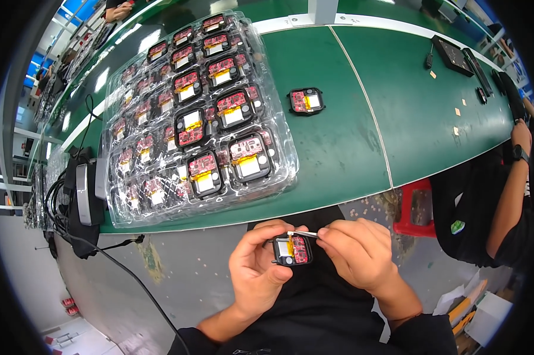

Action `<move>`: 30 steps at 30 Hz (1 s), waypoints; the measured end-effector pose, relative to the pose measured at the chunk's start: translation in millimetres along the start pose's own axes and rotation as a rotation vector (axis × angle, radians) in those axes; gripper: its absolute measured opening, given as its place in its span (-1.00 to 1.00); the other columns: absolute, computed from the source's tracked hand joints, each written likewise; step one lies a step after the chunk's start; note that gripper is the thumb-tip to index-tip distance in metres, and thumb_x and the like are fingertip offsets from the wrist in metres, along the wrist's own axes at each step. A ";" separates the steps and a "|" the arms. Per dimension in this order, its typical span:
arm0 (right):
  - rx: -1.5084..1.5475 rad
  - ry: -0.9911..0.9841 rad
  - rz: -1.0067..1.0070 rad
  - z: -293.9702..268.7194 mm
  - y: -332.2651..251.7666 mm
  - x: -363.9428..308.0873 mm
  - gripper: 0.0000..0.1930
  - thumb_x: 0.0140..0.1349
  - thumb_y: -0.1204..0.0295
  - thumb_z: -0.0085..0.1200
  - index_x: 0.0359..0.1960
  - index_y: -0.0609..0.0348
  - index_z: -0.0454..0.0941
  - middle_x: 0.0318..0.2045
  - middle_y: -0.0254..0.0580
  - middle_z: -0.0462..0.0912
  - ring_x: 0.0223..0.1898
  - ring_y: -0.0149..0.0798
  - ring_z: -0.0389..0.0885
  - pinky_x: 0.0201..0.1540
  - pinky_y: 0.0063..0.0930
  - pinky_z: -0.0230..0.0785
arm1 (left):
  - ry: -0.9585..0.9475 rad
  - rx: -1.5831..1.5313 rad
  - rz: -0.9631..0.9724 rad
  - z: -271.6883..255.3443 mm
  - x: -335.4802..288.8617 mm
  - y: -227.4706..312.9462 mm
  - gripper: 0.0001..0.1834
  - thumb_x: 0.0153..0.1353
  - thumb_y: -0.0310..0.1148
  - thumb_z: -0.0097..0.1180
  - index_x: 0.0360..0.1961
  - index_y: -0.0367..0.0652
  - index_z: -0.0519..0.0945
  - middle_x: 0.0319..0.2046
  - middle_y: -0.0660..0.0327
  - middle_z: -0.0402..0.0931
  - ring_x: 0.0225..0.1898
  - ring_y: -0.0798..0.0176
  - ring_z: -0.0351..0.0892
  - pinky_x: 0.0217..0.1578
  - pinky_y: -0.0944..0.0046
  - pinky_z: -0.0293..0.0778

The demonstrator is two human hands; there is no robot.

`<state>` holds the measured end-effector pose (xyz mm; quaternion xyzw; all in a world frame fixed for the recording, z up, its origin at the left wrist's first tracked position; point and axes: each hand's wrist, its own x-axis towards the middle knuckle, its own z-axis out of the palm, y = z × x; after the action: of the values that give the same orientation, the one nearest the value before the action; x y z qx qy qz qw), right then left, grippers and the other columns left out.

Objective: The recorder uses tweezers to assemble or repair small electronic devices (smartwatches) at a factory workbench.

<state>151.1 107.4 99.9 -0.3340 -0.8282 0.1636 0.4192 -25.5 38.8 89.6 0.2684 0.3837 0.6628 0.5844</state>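
Observation:
Over my lap, my left hand (258, 266) grips an open black watch case (293, 249) by its edges, thumb at the lower side. A red circuit board, a yellow flex strip and a silvery-white block show inside it. My right hand (361, 251) pinches a thin metal tool (305, 234), which looks like tweezers. Its tip touches or hovers just over the case's upper edge; I cannot tell which. A similar watch case (306, 101) lies alone on the green table. Left of it, clear plastic trays (278, 177) hold several more such cases.
The green table (338, 154) curves across in front of me. A black cable (131, 272) hangs at the left beside a grey-black device (89, 194). To the right sits another person (480, 219) near a red stool (413, 207). Black equipment (453, 56) lies at the far right.

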 end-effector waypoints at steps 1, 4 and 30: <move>-0.080 -0.023 -0.062 -1.1 1.7 -0.7 -0.69 -0.03 0.54 0.37 -0.18 0.24 0.71 -0.36 -0.24 0.68 -0.56 -0.36 0.53 -0.57 -0.51 0.33 | 0.002 0.002 0.000 -0.4 -0.7 -0.6 -0.22 0.07 -0.05 0.53 0.19 -0.28 0.46 0.08 -0.01 0.47 0.16 -0.06 0.58 0.27 -0.04 0.50; -0.115 0.038 -0.125 1.6 2.0 -0.8 -0.73 -0.06 0.54 0.34 -0.25 0.23 0.72 -0.36 -0.27 0.69 -0.59 -0.40 0.48 -0.59 -0.55 0.26 | -0.007 0.002 -0.017 -2.2 -2.4 -2.7 -0.22 0.06 -0.05 0.53 0.18 -0.27 0.47 0.08 -0.01 0.48 0.16 -0.06 0.58 0.27 -0.04 0.51; 0.215 -0.009 0.057 12.2 0.6 0.6 -0.77 -0.03 0.59 0.41 -0.29 0.22 0.69 -0.44 -0.24 0.69 -0.60 -0.31 0.56 -0.57 -0.46 0.34 | -0.036 -0.054 0.012 -13.6 -6.7 -0.1 -0.31 0.16 -0.25 0.50 0.19 -0.41 0.48 0.15 -0.01 0.43 0.22 -0.09 0.56 0.24 0.02 0.52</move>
<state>141.3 108.3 92.7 -0.3096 -0.7979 0.2651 0.4440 -35.2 29.6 82.5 0.2666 0.3537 0.6713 0.5943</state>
